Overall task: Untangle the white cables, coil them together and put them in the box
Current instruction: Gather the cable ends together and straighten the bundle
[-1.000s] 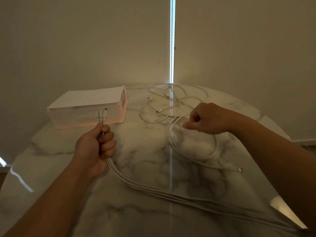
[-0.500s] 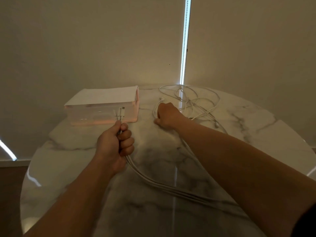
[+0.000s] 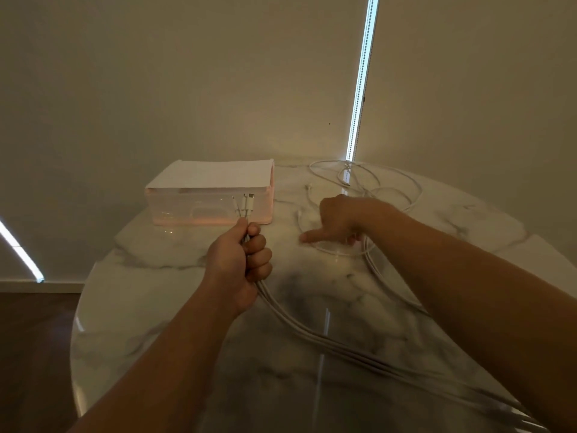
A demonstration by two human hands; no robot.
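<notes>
My left hand (image 3: 242, 264) is a fist around a bundle of white cables (image 3: 315, 334). Their plug ends stick up above my thumb, and the bundle trails across the marble table to the lower right. My right hand (image 3: 338, 221) rests on the table to the right, fingers curled over cable strands, with one finger pointing left. More loose white cable (image 3: 379, 182) lies in loops at the back of the table. The translucent pinkish box (image 3: 209, 206) with a white lid on top stands at the back left, just beyond my left hand.
The round marble table (image 3: 175, 314) drops off to dark floor on the left. A wall with blinds stands close behind the table, with a bright vertical gap (image 3: 359, 89) of light.
My right hand swept from the right side toward the middle and has drawn cable loops nearer. The view shifted, so the box and cables sit further right. My left hand keeps its grip.
</notes>
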